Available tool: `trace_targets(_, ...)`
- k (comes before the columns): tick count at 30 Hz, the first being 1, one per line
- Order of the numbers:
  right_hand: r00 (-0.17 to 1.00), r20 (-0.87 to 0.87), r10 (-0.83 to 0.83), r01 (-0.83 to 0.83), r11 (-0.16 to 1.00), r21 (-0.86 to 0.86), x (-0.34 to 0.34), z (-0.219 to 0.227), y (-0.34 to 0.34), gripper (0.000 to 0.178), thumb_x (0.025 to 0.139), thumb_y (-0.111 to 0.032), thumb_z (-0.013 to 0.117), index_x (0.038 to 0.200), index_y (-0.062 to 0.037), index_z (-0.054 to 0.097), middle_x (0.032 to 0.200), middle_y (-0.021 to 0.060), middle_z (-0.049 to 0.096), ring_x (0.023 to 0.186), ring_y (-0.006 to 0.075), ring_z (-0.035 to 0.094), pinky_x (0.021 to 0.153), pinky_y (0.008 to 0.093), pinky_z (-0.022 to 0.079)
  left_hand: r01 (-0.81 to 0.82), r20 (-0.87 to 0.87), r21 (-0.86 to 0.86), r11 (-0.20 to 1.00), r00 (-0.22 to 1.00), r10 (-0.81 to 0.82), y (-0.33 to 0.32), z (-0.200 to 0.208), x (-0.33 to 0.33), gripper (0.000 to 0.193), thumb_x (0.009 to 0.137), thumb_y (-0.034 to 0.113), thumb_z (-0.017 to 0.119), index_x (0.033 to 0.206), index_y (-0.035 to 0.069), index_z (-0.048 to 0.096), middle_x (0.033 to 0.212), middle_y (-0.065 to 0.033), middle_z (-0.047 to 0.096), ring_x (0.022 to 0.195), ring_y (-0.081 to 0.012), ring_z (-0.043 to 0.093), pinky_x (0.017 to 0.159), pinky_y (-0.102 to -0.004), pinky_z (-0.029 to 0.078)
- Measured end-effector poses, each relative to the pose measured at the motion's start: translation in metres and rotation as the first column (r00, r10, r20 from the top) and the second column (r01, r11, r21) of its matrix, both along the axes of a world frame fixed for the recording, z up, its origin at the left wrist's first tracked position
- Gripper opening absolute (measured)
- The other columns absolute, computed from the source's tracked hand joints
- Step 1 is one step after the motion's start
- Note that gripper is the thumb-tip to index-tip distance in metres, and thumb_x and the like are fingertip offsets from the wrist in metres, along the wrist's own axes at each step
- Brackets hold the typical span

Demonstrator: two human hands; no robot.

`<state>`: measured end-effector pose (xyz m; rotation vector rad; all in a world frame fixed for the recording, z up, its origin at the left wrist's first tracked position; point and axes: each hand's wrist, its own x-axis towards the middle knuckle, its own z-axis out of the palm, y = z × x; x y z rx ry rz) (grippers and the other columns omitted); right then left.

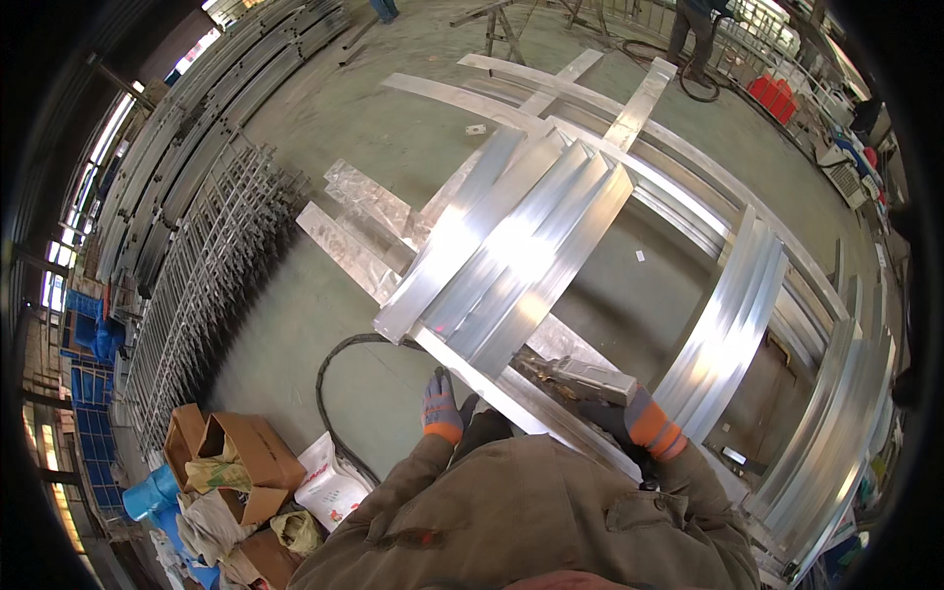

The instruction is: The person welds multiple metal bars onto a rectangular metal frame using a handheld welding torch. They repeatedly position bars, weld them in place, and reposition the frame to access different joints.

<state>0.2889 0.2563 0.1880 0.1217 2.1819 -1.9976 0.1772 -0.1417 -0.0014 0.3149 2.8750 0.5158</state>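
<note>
My left hand (pixel 444 405), in a grey glove with an orange cuff, is beside the near end of a long silver metal rail (pixel 482 379). Its fingers point forward and the thumb stands apart, with nothing seen in it. My right hand (pixel 644 423), gloved the same way, is closed around a grey boxy tool (pixel 595 378) with a rough brownish front end; its exact kind I cannot make out. The tool lies low over the rail. Several shiny metal channels (pixel 521 246) lie side by side across the frame ahead, their near ends close to the rail.
More bundled channels (pixel 723 324) span the frame on the right. A black hose (pixel 323 379) loops over the floor at left. Stacked metal racks (pixel 211 295), cardboard boxes (pixel 251 457) and a white bag (pixel 329 482) stand left. A person (pixel 693 34) stands far right near a red container (pixel 772 98).
</note>
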Motion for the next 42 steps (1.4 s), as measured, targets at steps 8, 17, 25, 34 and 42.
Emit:
trace_targets(8, 0.994, 0.038, 0.1, -0.105, 0.986, 0.131, -0.042, -0.063, 0.004, 0.049, 0.102, -0.021, 0.082, 0.144, 0.0011, 0.071, 0.132, 0.0119, 0.081, 0.115, 0.0165, 0.073, 0.101, 0.0354, 0.059, -0.057, 0.096, -0.02, 0.998, 0.994, 0.059, 0.04, -0.001, 0.023, 0.129, 0.084, 0.069, 0.089, 0.17, -0.009, 0.032, 0.178, -0.0309, 0.033, 0.161, -0.0499, 0.036, 0.133, -0.0537, 0.036)
trace_targets(17, 0.991, 0.031, 0.131, -0.131, 0.991, 0.028, -0.074, -0.101, -0.018, 0.049, 0.098, -0.019, 0.083, 0.141, 0.0004, 0.073, 0.128, 0.0123, 0.082, 0.114, 0.0178, 0.076, 0.099, 0.0355, 0.06, -0.113, 0.256, -0.071, 0.991, 0.958, 0.128, 0.047, -0.002, 0.017, 0.131, 0.085, 0.054, 0.091, 0.178, 0.001, 0.016, 0.188, -0.0201, 0.012, 0.159, -0.0446, 0.045, 0.124, -0.0513, 0.048)
trace_targets(25, 0.975, 0.126, 0.186, -0.203, 0.969, 0.14, -0.089, -0.128, -0.031, 0.05, 0.097, -0.037, 0.082, 0.137, -0.0059, 0.078, 0.12, 0.0165, 0.084, 0.11, 0.028, 0.082, 0.093, 0.0387, 0.063, -0.126, 0.332, -0.077, 0.989, 0.932, 0.145, 0.058, 0.013, 0.004, 0.137, 0.082, 0.052, 0.095, 0.178, -0.001, 0.013, 0.188, -0.0218, 0.008, 0.16, -0.043, 0.044, 0.123, -0.0485, 0.051)
trace_targets(34, 0.93, 0.29, 0.224, -0.268, 0.956, 0.122, -0.092, -0.148, -0.034, 0.05, 0.096, -0.031, 0.087, 0.135, -0.0022, 0.078, 0.121, 0.0149, 0.084, 0.109, 0.0206, 0.081, 0.093, 0.0362, 0.063, -0.108, 0.333, -0.095, 0.99, 0.934, 0.134, 0.063, 0.015, 0.002, 0.14, 0.081, 0.053, 0.096, 0.178, -0.002, 0.012, 0.187, -0.0243, 0.005, 0.161, -0.0447, 0.042, 0.125, -0.0479, 0.05)
trace_targets(42, 0.936, 0.294, 0.193, -0.212, 0.977, 0.032, -0.092, -0.152, -0.039, 0.049, 0.096, -0.032, 0.087, 0.135, -0.0025, 0.078, 0.122, 0.0152, 0.084, 0.11, 0.0214, 0.081, 0.093, 0.0363, 0.063, -0.141, 0.403, -0.119, 0.983, 0.898, 0.178, 0.068, 0.022, -0.003, 0.138, 0.08, 0.05, 0.097, 0.176, -0.005, 0.014, 0.187, -0.0252, 0.006, 0.167, -0.0418, 0.032, 0.129, -0.046, 0.045)
